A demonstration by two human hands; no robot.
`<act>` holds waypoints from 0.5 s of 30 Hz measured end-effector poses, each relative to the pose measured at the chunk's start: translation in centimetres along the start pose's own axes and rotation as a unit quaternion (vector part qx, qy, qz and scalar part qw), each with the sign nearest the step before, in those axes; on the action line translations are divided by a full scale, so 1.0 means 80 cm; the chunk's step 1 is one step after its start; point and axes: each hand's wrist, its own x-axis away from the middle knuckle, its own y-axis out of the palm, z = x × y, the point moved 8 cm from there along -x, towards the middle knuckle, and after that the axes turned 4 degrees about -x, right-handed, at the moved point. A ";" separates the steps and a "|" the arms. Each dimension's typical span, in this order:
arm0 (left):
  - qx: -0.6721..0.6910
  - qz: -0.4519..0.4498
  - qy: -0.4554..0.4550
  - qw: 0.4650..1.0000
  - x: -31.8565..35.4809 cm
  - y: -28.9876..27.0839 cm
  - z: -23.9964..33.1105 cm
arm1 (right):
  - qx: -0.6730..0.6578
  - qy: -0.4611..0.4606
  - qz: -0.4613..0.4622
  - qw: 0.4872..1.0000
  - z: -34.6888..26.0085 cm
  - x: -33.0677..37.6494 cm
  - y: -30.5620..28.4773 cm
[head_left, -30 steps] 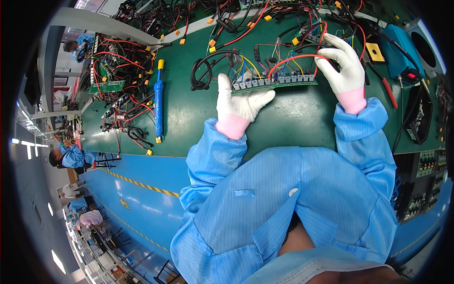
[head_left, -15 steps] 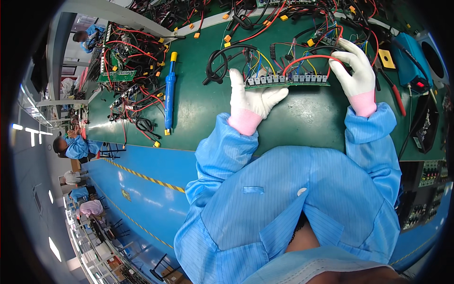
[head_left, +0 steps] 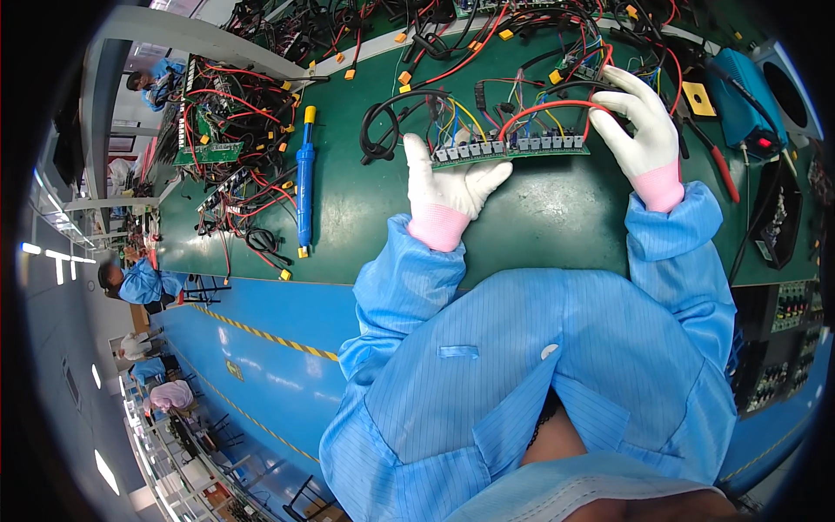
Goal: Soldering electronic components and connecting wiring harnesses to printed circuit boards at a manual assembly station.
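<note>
A long green circuit board with a row of transistors along its edge is held up, tilted, over the bench. My left hand, in a white glove with a pink cuff, grips its left end, thumb up at the side and fingers behind and beneath. At the right end, my right hand, gloved alike, has its fingers curled round a thick red cable that arches over the board. A black cable runs by the right fingertips. Thin coloured wires rise behind the board, and a looped black cable lies to its left.
A blue desoldering pump lies on the green bench. Wired boards pile up at the left. On the right are red-handled pliers, a teal soldering station and a black tray. More wired boards line the back.
The whole view has shifted slightly, bringing bench items a little left in the picture. Both hands keep nearly the same hold on the board and the red cable.
</note>
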 end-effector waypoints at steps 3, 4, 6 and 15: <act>0.035 -0.018 -0.017 0.999 0.000 0.001 0.002 | -0.002 -0.022 0.002 1.000 -0.006 0.000 -0.003; 0.037 -0.020 -0.021 0.999 0.000 0.000 0.002 | 0.003 -0.021 0.002 1.000 -0.006 0.000 -0.004; 0.049 -0.026 -0.022 0.998 0.001 0.000 0.004 | 0.005 -0.028 0.004 1.000 -0.010 0.000 -0.003; 0.059 -0.025 0.004 0.998 0.002 0.000 0.017 | -0.006 -0.043 0.019 0.999 -0.019 0.000 -0.011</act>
